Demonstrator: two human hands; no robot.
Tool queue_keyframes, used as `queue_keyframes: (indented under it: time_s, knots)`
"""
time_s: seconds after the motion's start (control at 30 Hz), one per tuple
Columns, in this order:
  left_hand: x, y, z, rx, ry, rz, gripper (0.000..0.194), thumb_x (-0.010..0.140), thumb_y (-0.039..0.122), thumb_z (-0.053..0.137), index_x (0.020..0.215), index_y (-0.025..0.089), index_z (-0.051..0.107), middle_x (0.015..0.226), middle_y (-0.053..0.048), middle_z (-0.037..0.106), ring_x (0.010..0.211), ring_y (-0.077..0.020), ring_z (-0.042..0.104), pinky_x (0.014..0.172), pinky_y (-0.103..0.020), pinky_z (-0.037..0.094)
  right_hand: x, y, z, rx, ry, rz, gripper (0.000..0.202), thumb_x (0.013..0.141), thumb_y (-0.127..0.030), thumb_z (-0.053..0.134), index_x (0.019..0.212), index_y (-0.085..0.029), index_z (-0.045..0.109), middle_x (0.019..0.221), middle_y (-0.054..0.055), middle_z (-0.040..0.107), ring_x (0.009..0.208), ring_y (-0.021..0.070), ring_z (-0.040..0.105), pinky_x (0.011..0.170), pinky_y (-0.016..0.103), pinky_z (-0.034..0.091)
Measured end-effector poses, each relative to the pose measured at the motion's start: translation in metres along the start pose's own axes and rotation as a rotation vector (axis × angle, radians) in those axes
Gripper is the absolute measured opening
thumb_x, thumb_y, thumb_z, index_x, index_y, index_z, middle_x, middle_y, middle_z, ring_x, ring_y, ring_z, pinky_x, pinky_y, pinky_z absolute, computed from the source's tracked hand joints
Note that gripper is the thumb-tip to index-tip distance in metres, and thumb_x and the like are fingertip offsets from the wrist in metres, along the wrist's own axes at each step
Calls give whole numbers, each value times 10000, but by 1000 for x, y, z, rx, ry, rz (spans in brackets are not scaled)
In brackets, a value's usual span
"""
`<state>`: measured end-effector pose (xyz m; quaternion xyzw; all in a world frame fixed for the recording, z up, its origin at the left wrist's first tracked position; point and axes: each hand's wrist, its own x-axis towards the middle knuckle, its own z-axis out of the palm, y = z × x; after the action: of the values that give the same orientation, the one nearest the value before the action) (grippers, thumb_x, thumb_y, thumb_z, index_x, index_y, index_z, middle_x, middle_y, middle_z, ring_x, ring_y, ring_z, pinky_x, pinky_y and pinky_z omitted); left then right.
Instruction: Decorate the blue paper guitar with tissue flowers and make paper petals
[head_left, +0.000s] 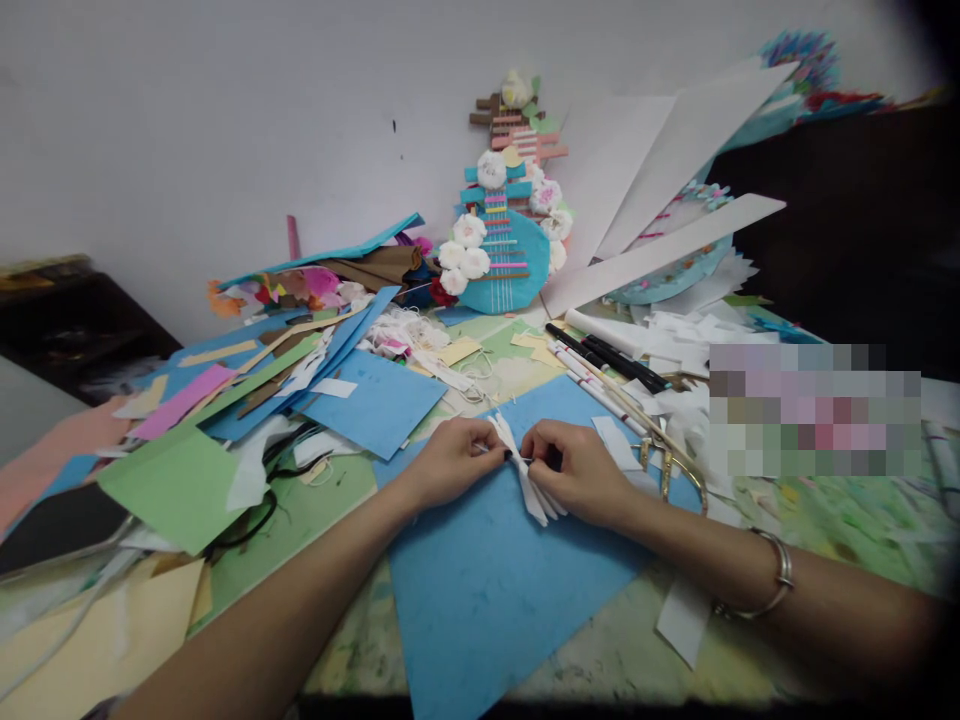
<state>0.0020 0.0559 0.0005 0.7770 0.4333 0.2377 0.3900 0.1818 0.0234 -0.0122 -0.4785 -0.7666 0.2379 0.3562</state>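
blue sheet [480,590] near centre on surface [622,650]. on it, white folded paper [525,470], between both hands. left hand [450,462] fingers pinching its upper left; right hand [574,470] fingers pinching its middle. paper light, thin, soft, creases and tears easily; best held at pinched waist, where the folds gather. long axis runs far-left to near-right, loose ends fanning near. scissors [671,465] just right. farther: pens [607,365], paper guitar [502,250] at wall.

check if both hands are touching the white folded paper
Touching: the head view shows the left hand and right hand pinching the white folded paper between their fingertips.
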Motion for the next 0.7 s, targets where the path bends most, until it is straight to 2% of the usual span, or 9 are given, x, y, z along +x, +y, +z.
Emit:
queue_keyframes:
  time_s: [0.37,0.57,0.7]
  knots:
    - [-1,-1,-4,-33,41,13,205,713,294,544,607,123,580,587,8,510,587,-105,450,524,-195,356,2,3,2,-19,26,-18,161,664,-57,483,593,-183,411,680,5,603,589,113,478,567,239,326]
    - [0,-3,-4,34,-6,7,210,701,338,627,666,132,627,665,-11,597,642,-122,515,572,-203,391,2,1,1,-7,3,-16,94,708,-85,508,666,-164,536,634,-7,557,582,112,468,561,234,333]
    - [-1,0,-5,95,16,27,206,698,329,670,676,134,609,654,8,570,633,-110,492,576,-200,368,2,-2,0,-38,4,-30,97,718,-76,513,692,-155,561,630,-10,538,592,112,466,569,232,331]
